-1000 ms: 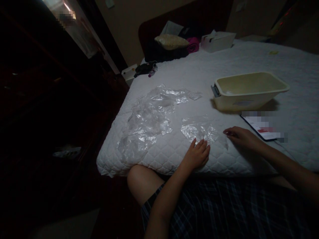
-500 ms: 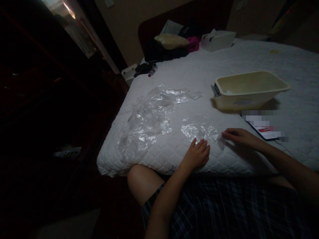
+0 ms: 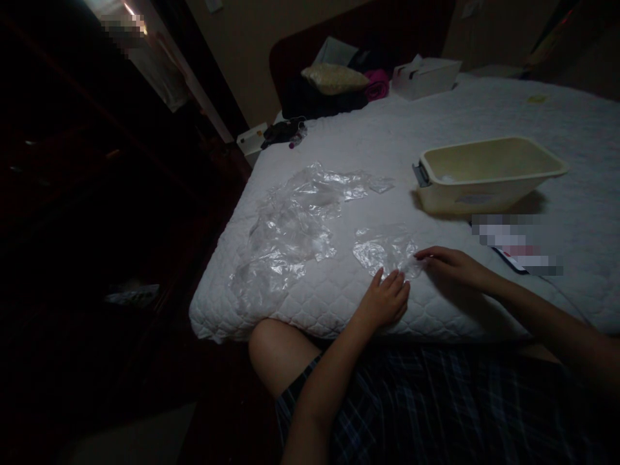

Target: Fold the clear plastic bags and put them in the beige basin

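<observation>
A small clear plastic bag (image 3: 375, 247) lies crinkled on the white quilted bed (image 3: 334, 303) in front of me. My left hand (image 3: 385, 301) rests flat over its near edge, fingers stretched and slightly apart. At the bag's right side my right hand (image 3: 450, 266) has thumb and forefinger pinched on the plastic edge; the exact contact is dim. To the left spreads a pile of clear plastic bags (image 3: 290, 226), untouched by either hand.
A cream plastic bin (image 3: 489, 200) with a grey handle stands right of the bags, beside a partly blurred flat dark-edged item (image 3: 513, 259). Farther back are a white box (image 3: 426, 79), a beige pillow (image 3: 334, 79) and a pink roll (image 3: 376, 85). The bed's left edge drops to dark floor.
My right hand has moved a little left, bringing the bag's right edge inward toward my left hand. The left hand stays in place.
</observation>
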Motion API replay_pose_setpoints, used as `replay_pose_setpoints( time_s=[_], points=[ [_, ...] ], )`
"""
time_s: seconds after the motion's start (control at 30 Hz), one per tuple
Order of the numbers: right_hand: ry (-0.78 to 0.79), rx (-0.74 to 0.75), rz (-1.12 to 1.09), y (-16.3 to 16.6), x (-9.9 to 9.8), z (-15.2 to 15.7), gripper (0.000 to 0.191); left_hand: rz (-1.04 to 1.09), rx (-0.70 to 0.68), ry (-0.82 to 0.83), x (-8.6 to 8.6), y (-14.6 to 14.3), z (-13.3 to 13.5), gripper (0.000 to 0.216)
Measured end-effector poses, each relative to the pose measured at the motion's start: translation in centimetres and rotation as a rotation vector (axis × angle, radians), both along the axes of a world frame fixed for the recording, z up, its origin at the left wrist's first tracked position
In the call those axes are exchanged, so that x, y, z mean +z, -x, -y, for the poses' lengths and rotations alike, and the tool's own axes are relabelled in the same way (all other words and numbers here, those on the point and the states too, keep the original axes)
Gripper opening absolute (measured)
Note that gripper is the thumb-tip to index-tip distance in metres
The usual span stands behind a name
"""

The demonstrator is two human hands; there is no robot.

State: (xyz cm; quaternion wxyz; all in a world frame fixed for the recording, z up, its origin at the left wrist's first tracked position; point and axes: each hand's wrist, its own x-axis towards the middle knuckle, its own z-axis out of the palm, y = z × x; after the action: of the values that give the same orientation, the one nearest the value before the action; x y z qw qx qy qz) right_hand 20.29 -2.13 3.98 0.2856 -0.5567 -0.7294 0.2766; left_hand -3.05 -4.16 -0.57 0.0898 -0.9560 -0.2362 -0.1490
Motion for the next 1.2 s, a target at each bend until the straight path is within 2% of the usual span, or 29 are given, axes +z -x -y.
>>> replay_pose_setpoints(
  time_s=[0.07, 0.17, 0.37, 0.63, 0.83, 1.0, 1.2],
  points=[
    [-0.091, 0.015, 0.120, 0.3, -0.4, 0.1, 0.043, -0.006, 0.001, 0.004, 0.0, 0.0, 0.0, 0.042],
    [-0.145, 0.025, 0.277, 0.6, -1.0, 0.2, 0.036, -0.025, 0.001, 0.005, 0.0, 0.1, 0.0, 0.043],
    [-0.249, 0.009, 0.368, 1.1, -2.0, 0.0, 0.032, -0.021, 0.002, -0.003, -0.1, 0.1, 0.0, 0.042],
    [-0.339, 0.057, 0.586, 2.0, -1.8, -0.1, 0.030, -0.040, -0.003, 0.002, 0.1, 0.1, 0.0, 0.042],
    [-0.522, 0.212, 0.709, 2.1, -1.6, 0.4, 0.031, -0.039, -0.002, 0.017, 0.2, 0.1, 0.1, 0.043],
    [-0.588, 0.273, 0.827, 2.9, -1.3, 0.5, 0.030, -0.012, -0.001, 0.005, 0.1, 0.1, 0.1, 0.042],
    [-0.618, 0.301, 0.858, 3.0, -1.3, 0.3, 0.030, -0.043, 0.000, -0.015, 0.1, 0.1, 0.1, 0.044]
  ],
)
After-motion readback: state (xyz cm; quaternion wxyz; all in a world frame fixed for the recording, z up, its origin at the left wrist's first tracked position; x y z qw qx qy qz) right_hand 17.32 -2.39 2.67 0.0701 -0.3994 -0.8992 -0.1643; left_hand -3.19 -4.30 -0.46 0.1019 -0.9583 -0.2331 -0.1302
